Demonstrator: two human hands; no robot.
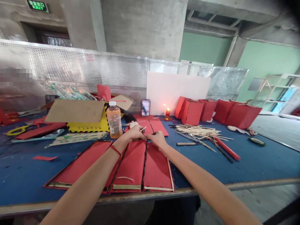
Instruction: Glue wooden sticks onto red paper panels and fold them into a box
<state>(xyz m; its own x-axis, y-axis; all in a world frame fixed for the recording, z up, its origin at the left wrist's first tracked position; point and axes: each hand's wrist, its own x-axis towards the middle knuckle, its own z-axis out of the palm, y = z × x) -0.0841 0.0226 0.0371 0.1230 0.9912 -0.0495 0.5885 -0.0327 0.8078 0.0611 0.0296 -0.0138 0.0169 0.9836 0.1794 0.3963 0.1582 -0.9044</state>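
Observation:
Red paper panels (128, 162) lie side by side on the table in front of me, with dark strips along their seams and pale wooden strips on some edges. Over their far edge my left hand (137, 133) is closed, with the tip of a thin wooden stick (143, 128) showing from its fingers. My right hand (159, 138) pinches close beside it at the top of the right panels; what lies between its fingertips is too small to make out. A short loose wooden strip (126, 178) rests on the middle panel. Beyond the hands is another red sheet (159, 125).
An orange drink bottle (114, 120) stands left of my hands, by a yellow box (89, 126). A lit candle (167, 114) burns beyond them, near red paper boxes (192, 112). Thin sticks (197, 130) and a red tube (227, 149) lie to the right.

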